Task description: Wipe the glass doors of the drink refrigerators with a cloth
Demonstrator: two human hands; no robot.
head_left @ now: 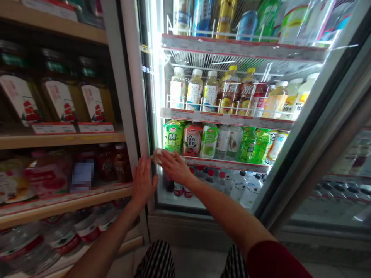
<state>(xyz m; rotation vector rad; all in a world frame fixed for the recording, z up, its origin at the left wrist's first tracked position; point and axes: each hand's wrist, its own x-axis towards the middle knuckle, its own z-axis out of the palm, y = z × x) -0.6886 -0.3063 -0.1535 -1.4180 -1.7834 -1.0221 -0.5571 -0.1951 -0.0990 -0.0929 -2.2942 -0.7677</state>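
My right hand (175,166) reaches across to the inner left edge of the lit drinks fridge. Its fingers press on a small pale cloth (157,155), partly hidden beneath them. Beside it, my left hand (142,178) lies with fingers extended upward against the fridge's left frame (136,100), holding nothing. Just behind the right hand are a green tea bottle (173,137) and a red-labelled bottle (191,139) on a fridge shelf.
On the left, a wooden shelf (63,139) carries large oil-coloured bottles (62,94) and packaged drinks. Several fridge shelves hold bottles and cans. A thick grey door edge (315,146) slants along the right side.
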